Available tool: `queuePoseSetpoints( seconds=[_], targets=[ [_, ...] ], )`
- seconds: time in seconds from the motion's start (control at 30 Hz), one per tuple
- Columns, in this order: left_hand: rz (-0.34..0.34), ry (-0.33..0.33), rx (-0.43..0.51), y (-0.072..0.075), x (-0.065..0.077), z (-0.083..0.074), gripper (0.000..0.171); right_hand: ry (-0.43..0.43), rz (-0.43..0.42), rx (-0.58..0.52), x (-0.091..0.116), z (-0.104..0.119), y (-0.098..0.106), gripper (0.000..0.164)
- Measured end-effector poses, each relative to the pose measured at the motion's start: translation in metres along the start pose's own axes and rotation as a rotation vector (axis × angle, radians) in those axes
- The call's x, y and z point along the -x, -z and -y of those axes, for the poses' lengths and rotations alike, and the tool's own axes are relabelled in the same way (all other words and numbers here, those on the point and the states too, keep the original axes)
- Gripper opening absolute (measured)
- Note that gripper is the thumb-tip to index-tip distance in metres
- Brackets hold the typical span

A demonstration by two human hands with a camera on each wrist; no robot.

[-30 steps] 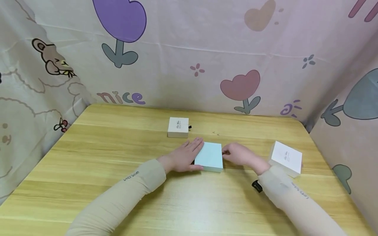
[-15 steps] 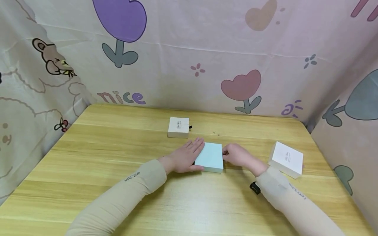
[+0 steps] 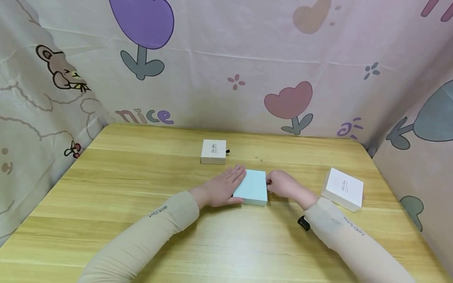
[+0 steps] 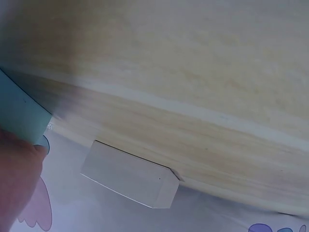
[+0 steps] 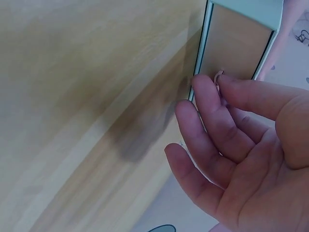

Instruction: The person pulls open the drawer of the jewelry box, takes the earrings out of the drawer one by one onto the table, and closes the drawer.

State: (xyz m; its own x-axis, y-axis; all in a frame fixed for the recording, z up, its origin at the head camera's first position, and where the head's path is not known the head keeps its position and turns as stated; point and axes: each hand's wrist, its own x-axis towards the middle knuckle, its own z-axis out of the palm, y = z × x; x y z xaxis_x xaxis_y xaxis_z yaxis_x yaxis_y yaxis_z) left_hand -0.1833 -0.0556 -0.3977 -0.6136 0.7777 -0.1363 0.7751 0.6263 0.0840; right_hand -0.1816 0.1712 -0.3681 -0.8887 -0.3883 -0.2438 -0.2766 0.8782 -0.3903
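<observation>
A light blue drawer-style box [image 3: 253,188] lies flat on the wooden table. My left hand [image 3: 222,189] rests along its left side, fingers straight over the top edge and thumb at the near side; the left wrist view catches only part of that hand, against the blue box [image 4: 21,108]. At the right end, my right hand [image 3: 283,184] touches the box. Seen from the right wrist, its thumb and index finger pinch a small ribbon pull tab [image 5: 218,77] on the pinkish drawer front [image 5: 236,43], while the other fingers curl loosely below.
A small white box [image 3: 214,151] with a black tab stands behind the left hand. Another white box [image 3: 343,188], turned at an angle, lies right of the right forearm. A printed curtain [image 3: 209,70] hangs behind the table [image 3: 141,157].
The right wrist and sleeve have shifted slightly left, with the fingers closer against the box's right end. The left hand and the boxes stay in place; the head view tilts a little.
</observation>
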Motion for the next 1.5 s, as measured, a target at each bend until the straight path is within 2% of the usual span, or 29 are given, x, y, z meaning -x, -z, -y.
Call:
queuePoseSetpoints(
  seconds=[0.27, 0.47, 0.7, 1.1, 1.5],
  targets=[
    [0.022, -0.014, -0.017, -0.001, -0.002, -0.001, 0.082, -0.022, -0.008, 0.027, 0.000, 0.003, -0.001, 0.024],
    [0.037, -0.015, -0.006, 0.002, -0.002, -0.001, 0.080, -0.002, -0.021, 0.036, 0.000, 0.003, -0.001, 0.028],
    [0.043, -0.015, -0.026, 0.005, -0.004, -0.002, 0.079, 0.021, -0.073, 0.037, 0.001, -0.001, -0.003, 0.038],
    [0.051, -0.010, -0.023, 0.005, -0.004, -0.001, 0.079, 0.069, -0.183, 0.083, 0.007, -0.011, -0.007, 0.040],
    [0.039, -0.021, -0.019, 0.006, 0.001, -0.001, 0.079, 0.038, -0.150, 0.059, 0.016, -0.020, -0.001, 0.042]
  ],
)
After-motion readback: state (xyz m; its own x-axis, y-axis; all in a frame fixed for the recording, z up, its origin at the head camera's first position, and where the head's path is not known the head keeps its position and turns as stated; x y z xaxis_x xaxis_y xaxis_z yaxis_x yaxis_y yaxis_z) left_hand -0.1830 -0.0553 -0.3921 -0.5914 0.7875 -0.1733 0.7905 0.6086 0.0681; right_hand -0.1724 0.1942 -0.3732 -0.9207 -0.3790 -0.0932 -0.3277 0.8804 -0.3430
